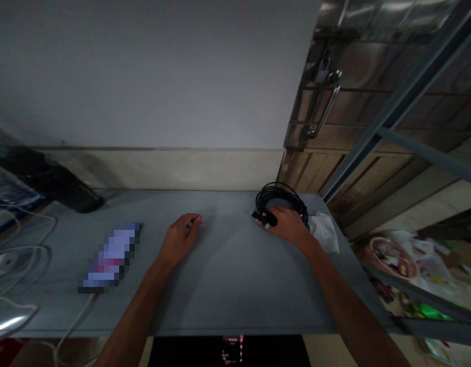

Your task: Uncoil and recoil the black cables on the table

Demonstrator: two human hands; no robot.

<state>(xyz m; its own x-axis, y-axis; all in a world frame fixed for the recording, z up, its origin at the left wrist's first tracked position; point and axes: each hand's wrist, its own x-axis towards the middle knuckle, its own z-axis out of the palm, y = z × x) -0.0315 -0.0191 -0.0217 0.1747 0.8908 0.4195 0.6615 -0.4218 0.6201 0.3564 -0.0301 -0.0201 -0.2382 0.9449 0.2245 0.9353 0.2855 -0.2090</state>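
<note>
A coiled black cable (275, 189) lies at the right rear of the grey table (235, 285). My right hand (284, 223) has its fingers closed round the near side of the coil, by its dark connector ends. Left of it, my left hand (181, 235) is just above the table, thumb and fingertips pressed together; whether anything small is between them cannot be made out. Beside my right wrist lies a crumpled white tissue or bag (326, 233). A pixelated phone (112, 257) rests on the left with a white cord at its lower end.
A dark bottle (73, 188) lies at the back left, near white cables (32, 255) and a white adapter (3, 264). A grey metal post (357, 158) rises at the right rear corner. Beyond the right edge stands a pink basket (393, 257). A dark screen (189, 351) shows below the front edge.
</note>
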